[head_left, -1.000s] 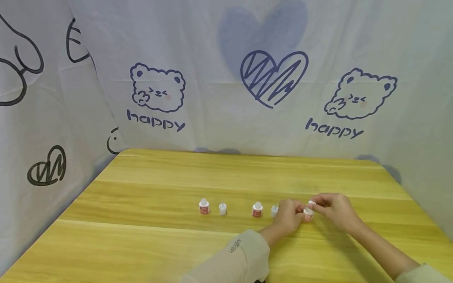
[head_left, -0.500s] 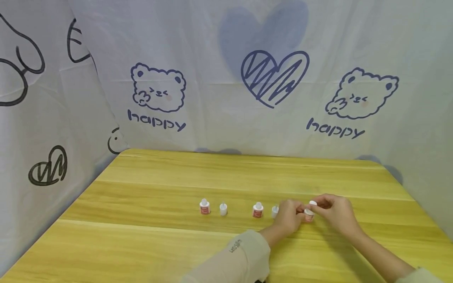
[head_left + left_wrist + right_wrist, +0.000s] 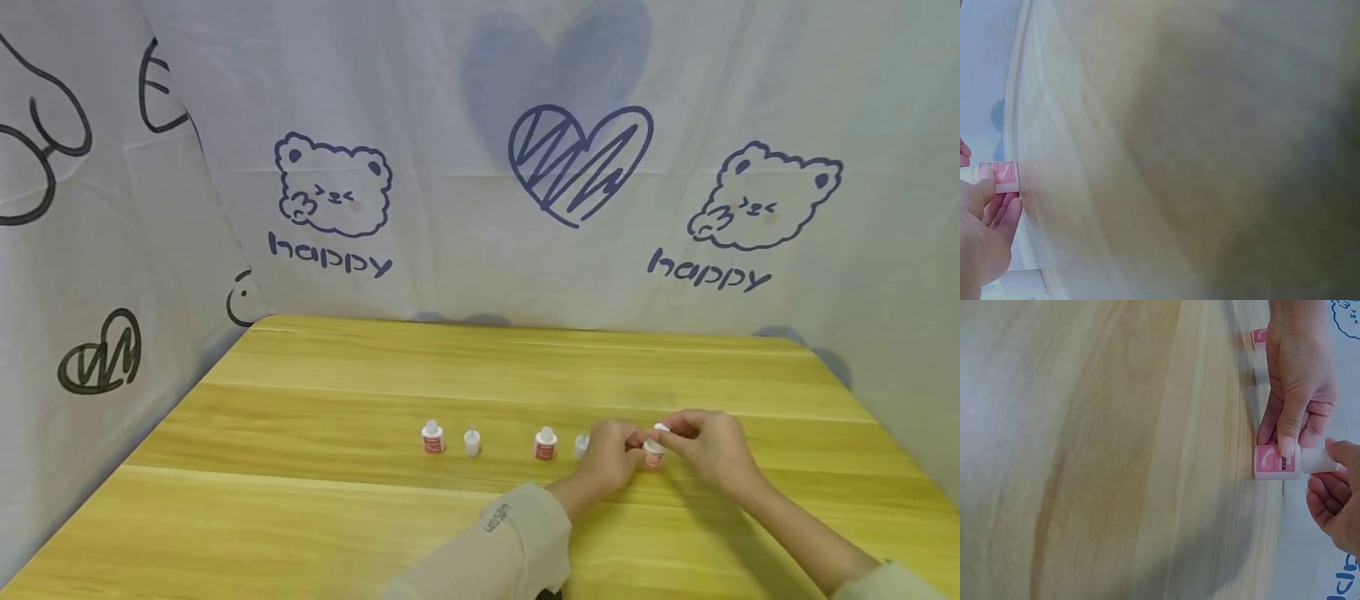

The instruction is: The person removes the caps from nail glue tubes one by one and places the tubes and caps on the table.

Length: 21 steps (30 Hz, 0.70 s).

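In the head view my left hand [image 3: 609, 458] grips a small white bottle [image 3: 653, 458] with a pink label, standing upright on the table at the right end of a row. Its thumb lies across the label in the right wrist view. My right hand [image 3: 712, 446] pinches the white cap [image 3: 1317, 460] at the bottle's top between thumb and fingers. Whether the cap is seated tight cannot be told. Left of the hands stand two similar bottles, the middle bottle [image 3: 546, 445] and the far-left bottle [image 3: 432, 437], their pale tops showing.
Right of the far-left bottle stands a white cap [image 3: 472, 442], a thin stem pointing up. Another such cap [image 3: 582, 447] is partly hidden behind my left hand. The wooden table [image 3: 300, 525] meets a white printed cloth [image 3: 450, 233] at its back edge.
My right fingers shift slightly at the cap. Both hands otherwise stay in place, and the other bottles and caps stand where they were.
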Tool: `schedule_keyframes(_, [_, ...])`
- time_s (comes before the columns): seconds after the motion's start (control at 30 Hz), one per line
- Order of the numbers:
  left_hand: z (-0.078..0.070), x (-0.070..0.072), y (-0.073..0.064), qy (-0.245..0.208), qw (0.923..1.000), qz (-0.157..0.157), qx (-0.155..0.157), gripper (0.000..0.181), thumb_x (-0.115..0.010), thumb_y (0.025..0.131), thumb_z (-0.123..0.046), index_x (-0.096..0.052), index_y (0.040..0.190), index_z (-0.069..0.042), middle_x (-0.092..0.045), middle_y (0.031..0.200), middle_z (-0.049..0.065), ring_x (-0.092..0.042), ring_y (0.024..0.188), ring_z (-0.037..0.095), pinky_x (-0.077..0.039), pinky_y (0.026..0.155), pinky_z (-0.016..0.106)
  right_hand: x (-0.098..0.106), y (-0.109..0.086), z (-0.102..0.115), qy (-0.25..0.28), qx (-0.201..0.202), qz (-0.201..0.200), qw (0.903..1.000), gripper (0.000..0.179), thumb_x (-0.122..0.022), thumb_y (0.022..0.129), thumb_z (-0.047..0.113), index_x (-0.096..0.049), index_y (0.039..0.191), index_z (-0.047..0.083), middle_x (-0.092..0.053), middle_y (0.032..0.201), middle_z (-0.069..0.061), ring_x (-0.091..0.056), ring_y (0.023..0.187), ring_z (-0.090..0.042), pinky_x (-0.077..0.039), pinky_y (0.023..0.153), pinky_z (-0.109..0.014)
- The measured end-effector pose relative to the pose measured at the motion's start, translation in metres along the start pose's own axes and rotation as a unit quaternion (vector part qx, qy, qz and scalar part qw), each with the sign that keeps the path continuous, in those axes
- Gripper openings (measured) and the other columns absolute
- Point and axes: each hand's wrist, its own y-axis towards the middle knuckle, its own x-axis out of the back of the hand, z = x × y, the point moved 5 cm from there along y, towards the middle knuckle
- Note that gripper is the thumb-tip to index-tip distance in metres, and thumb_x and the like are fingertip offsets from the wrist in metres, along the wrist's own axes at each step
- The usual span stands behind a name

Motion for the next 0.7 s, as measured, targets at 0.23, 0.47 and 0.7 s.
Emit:
schedule_keyframes(0.23, [-0.0005,0.0000,-0.0003,-0.006,0.9999,0.005,0.012,0.012,-0.069,0.081,-0.010,-0.073,0.090,-0.004,-0.073,0.085,0.003,-0.065,0.073,0.002,-0.047,0.060,0.008,0.0000,0.0002,-0.0013,0.016,0.013,0.007,0.9998,0.009,-0.071,0.080,0.007,-0.071,0.084,-0.001,-0.071,0.078,-0.013,-0.060,0.061,-0.002,-0.048,0.052,-0.018])
schedule_keyframes(0.47, [-0.0015,0.0011,-0.0006,0.003,0.9999,0.005,0.009,0.012,-0.070,0.080,-0.011,-0.073,0.089,-0.004,-0.073,0.084,0.003,-0.064,0.072,0.001,-0.046,0.060,0.008,-0.0008,0.0019,-0.0039,0.030,0.025,0.032,0.9987,0.010,-0.071,0.080,0.008,-0.071,0.084,-0.001,-0.071,0.079,-0.012,-0.060,0.062,-0.003,-0.048,0.052,-0.018])
schedule_keyframes(0.7, [-0.0005,-0.0002,-0.0001,0.000,0.9999,0.008,0.009,0.011,-0.070,0.080,-0.009,-0.073,0.089,-0.003,-0.073,0.083,0.004,-0.062,0.070,-0.001,-0.045,0.059,0.007,0.0013,0.0046,-0.0040,0.028,0.052,0.032,0.9977,0.007,-0.072,0.078,0.004,-0.071,0.082,-0.001,-0.071,0.078,-0.012,-0.060,0.064,0.002,-0.050,0.055,-0.017])
